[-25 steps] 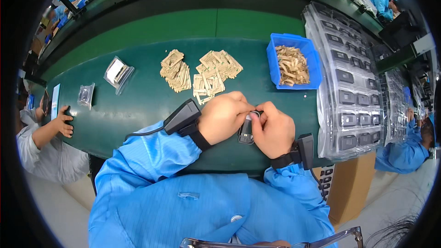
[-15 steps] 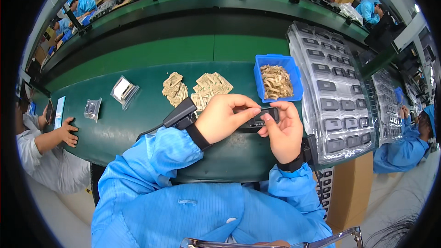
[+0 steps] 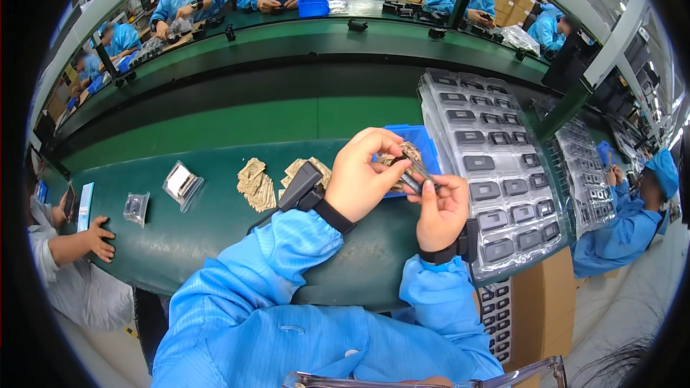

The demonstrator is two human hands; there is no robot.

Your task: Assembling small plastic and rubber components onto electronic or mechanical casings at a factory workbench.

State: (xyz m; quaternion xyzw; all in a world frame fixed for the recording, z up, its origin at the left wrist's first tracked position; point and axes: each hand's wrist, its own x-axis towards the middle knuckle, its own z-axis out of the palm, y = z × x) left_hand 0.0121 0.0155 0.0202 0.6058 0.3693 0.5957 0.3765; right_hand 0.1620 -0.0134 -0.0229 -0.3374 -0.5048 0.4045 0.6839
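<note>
Between my two hands is a small black plastic housing (image 3: 412,182), tilted, with its underside hidden. The fingertips of my left hand (image 3: 363,176) pinch its upper left end. My right hand (image 3: 442,217) is closed on its lower right end, the thumb on its near side. Just behind my fingers stands a blue bin (image 3: 424,141) holding many small tan strips (image 3: 410,149), partly covered by the hands. Left of my left wrist lie two piles of flat tan strips, one pile (image 3: 256,185) in full view and another pile (image 3: 296,168) partly behind the wrist device.
Clear plastic trays (image 3: 480,262) of black housings are stacked at the right. Two small bagged items, a clear bag (image 3: 136,208) and a larger bag (image 3: 182,185), lie on the green table (image 3: 172,255). At the far left another person's hand (image 3: 98,239) rests on it. Co-workers sit beyond.
The view has tilted up, so the table sits lower in the picture. My hands have moved closer to the blue bin, and the housing has turned to a steeper angle.
</note>
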